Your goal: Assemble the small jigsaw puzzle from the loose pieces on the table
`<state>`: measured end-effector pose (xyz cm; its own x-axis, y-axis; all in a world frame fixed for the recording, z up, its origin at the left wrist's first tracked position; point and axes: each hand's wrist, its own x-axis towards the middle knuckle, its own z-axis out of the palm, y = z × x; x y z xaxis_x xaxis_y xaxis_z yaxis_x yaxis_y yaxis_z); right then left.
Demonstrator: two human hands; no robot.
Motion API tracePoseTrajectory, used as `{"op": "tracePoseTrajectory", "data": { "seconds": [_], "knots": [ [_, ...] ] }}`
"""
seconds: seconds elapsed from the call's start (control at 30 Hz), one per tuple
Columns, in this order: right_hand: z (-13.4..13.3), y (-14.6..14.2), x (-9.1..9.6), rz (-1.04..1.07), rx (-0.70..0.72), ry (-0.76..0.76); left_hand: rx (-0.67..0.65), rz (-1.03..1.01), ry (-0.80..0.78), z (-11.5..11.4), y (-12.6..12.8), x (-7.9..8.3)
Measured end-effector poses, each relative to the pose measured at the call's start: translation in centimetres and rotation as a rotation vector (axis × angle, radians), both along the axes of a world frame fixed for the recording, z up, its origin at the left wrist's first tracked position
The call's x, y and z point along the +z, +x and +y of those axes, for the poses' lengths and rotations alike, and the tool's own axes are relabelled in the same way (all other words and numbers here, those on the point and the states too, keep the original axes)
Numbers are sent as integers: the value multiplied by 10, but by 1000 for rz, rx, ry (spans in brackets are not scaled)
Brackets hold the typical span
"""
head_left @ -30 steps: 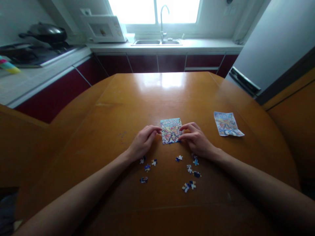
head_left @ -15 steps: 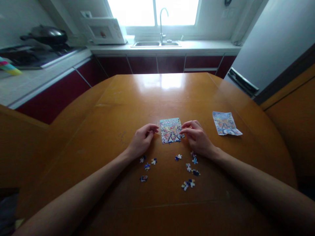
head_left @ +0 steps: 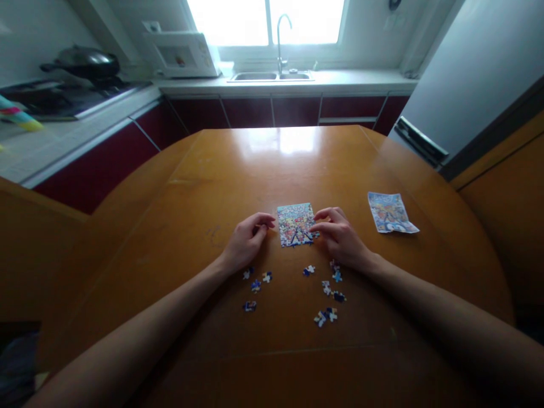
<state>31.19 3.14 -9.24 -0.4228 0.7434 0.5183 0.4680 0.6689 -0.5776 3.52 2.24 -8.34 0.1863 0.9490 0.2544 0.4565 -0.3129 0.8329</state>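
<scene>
A small, partly assembled colourful jigsaw puzzle (head_left: 294, 224) lies flat on the wooden table (head_left: 212, 187). My left hand (head_left: 246, 240) rests just left of it with fingers curled, tips a little apart from its edge. My right hand (head_left: 340, 236) sits on the right, its curled fingertips touching the puzzle's right edge. Several loose puzzle pieces (head_left: 255, 285) lie near my left wrist, and more loose pieces (head_left: 327, 316) are scattered below my right hand.
A printed paper sheet (head_left: 390, 212) lies on the table to the right. Behind the table run a kitchen counter with a sink (head_left: 272, 75), a microwave (head_left: 182, 54) and a stove with a pan (head_left: 83, 62). A grey fridge (head_left: 463, 73) stands at the right.
My left fingertips have drawn slightly back from the puzzle's left edge. The right hand stays at the right edge. The view shifted a little.
</scene>
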Motion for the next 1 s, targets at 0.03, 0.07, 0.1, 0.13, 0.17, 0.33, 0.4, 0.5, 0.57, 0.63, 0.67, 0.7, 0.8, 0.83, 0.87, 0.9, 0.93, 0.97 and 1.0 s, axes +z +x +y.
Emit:
{"op": "tracePoseTrajectory", "data": {
  "seconds": [0.03,0.07,0.1,0.13,0.17,0.33,0.4,0.5,0.57,0.63,0.67,0.7,0.8,0.83,0.87,0.9,0.93,0.97,1.0],
  "knots": [
    [-1,0,1,-23,20,-5,-2,-4,3,0,0,0],
    [-1,0,1,-50,42,-8,-5,-7,5,0,0,-1],
    [-1,-1,1,-74,59,-10,-7,-9,7,0,-1,-1],
    [-1,-1,1,-89,71,-8,-8,-9,7,0,-1,-1],
    [-1,-1,1,-93,75,-4,-8,-9,5,0,-1,-1],
    [2,0,-3,12,-13,19,-3,-20,-17,-1,0,0],
    [3,0,-4,21,-14,20,-1,-26,-26,-1,0,0],
    [2,0,-3,-33,45,14,-1,-34,-25,0,-1,0],
    [1,0,-2,-70,73,10,-1,-41,-20,1,-1,0],
    [1,0,-2,-59,66,8,1,-58,-25,1,-1,-1],
    [1,0,-3,-42,55,6,3,-68,-30,1,-1,0],
    [1,0,-3,-27,48,4,7,-77,-36,0,-1,0],
    [2,0,-5,-47,59,-3,13,-94,-39,0,0,1],
    [3,0,-5,-60,67,-6,13,-96,-37,0,0,2],
    [3,1,-6,-64,69,-8,13,-98,-36,0,0,2],
    [3,1,-6,-57,66,-9,13,-101,-35,0,0,2],
    [3,1,-7,-46,61,-9,13,-104,-36,0,0,2],
    [2,1,-7,-39,60,-9,13,-108,-38,0,0,2],
    [2,2,-7,-39,62,-6,13,-113,-41,0,0,2]
  ]
}}
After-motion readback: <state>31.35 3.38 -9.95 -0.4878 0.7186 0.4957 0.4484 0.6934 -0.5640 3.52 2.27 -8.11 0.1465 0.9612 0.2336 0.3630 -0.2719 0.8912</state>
